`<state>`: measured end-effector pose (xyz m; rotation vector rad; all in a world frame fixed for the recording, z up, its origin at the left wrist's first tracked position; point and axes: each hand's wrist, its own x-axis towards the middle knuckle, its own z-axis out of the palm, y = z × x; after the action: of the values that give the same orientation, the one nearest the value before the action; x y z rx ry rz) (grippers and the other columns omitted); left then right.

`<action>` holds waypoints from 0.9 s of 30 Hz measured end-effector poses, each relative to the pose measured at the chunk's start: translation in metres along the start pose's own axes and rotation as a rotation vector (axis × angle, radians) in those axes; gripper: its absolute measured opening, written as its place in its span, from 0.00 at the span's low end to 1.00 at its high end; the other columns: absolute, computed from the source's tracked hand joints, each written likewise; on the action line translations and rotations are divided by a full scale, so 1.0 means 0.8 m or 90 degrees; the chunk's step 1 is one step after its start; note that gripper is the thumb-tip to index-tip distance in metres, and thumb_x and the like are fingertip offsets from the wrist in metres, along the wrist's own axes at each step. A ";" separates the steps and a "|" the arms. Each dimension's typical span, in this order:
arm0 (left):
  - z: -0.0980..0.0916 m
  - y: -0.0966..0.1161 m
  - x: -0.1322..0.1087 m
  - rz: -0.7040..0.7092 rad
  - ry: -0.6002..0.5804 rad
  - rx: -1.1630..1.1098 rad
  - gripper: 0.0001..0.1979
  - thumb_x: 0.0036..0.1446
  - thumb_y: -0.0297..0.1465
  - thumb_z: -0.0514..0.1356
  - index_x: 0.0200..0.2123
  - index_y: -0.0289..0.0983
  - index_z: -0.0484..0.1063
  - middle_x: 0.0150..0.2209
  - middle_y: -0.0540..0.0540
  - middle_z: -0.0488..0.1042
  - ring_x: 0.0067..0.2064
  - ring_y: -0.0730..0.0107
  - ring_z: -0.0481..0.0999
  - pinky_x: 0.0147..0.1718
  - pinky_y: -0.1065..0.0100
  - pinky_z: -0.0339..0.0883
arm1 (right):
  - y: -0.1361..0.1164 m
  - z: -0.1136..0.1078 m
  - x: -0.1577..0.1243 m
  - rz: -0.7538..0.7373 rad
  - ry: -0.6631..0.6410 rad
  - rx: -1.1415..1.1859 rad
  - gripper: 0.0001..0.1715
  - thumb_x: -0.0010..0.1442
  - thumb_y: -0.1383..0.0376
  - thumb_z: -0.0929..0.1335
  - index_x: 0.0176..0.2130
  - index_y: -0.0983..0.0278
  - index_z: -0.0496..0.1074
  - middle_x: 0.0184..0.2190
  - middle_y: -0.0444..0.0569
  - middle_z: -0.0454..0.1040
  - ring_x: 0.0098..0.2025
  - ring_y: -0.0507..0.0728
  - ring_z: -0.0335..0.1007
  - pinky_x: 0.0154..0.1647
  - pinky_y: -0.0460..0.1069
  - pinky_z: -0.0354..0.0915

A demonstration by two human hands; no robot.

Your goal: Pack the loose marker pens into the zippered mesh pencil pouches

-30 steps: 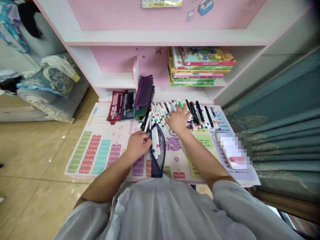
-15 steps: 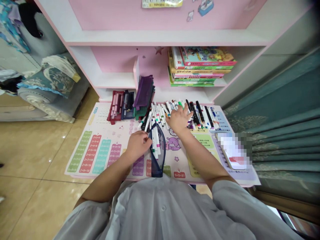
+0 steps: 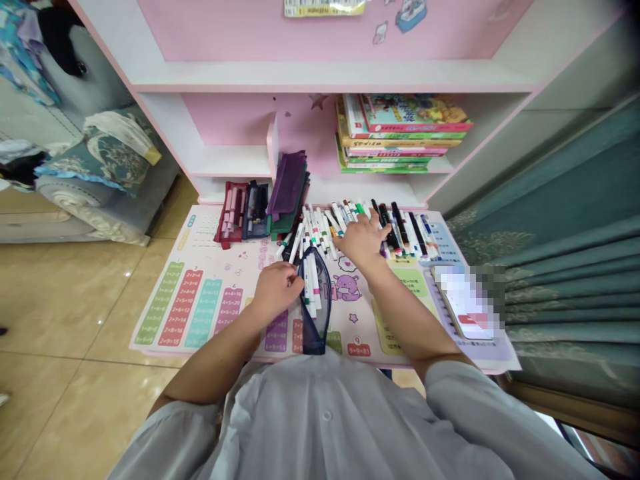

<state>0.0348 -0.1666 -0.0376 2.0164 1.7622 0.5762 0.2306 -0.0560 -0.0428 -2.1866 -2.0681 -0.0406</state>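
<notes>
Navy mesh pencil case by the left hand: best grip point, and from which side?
Pinch the near tip, coming from the person's side. It's narrow and bare of markers, while the left hand crowds the open, marker-filled middle.

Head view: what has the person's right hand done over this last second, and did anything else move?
The right hand has slid slightly rightward, fingers spread, over the row of white-barrelled felt markers; no marker is clearly lifted. The left hand stays where it was beside the dark blue mesh pencil pouch, and the white markers in the pouch look unchanged.
</notes>
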 end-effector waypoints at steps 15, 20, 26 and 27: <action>0.000 -0.001 0.002 -0.016 -0.011 -0.008 0.11 0.51 0.29 0.55 0.18 0.39 0.64 0.37 0.45 0.80 0.43 0.61 0.79 0.44 0.64 0.69 | -0.006 -0.129 -0.106 -0.237 -0.117 0.039 0.13 0.52 0.61 0.66 0.25 0.64 0.78 0.59 0.56 0.70 0.67 0.72 0.49 0.62 0.72 0.50; 0.003 -0.004 0.002 -0.013 0.006 -0.018 0.11 0.51 0.30 0.56 0.18 0.39 0.65 0.37 0.45 0.80 0.44 0.59 0.79 0.45 0.63 0.70 | -0.012 -0.126 -0.129 -0.329 -0.173 0.008 0.15 0.53 0.61 0.65 0.29 0.64 0.80 0.59 0.57 0.69 0.68 0.74 0.46 0.64 0.74 0.44; 0.000 -0.004 0.002 0.000 0.005 -0.017 0.11 0.52 0.31 0.56 0.19 0.39 0.67 0.37 0.45 0.80 0.45 0.60 0.78 0.46 0.64 0.69 | -0.035 -0.104 -0.136 -0.354 -0.207 -0.006 0.19 0.55 0.62 0.64 0.39 0.67 0.81 0.58 0.62 0.69 0.69 0.75 0.45 0.64 0.76 0.41; 0.000 -0.004 0.002 -0.001 0.001 -0.010 0.10 0.52 0.30 0.56 0.19 0.39 0.68 0.37 0.45 0.80 0.45 0.60 0.78 0.47 0.64 0.69 | -0.039 -0.101 -0.136 -0.356 -0.214 -0.006 0.20 0.56 0.62 0.64 0.40 0.68 0.81 0.59 0.63 0.68 0.69 0.75 0.44 0.64 0.76 0.41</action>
<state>0.0324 -0.1649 -0.0390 2.0046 1.7555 0.5894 0.1990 -0.1718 0.0274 -1.6347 -2.8030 0.2793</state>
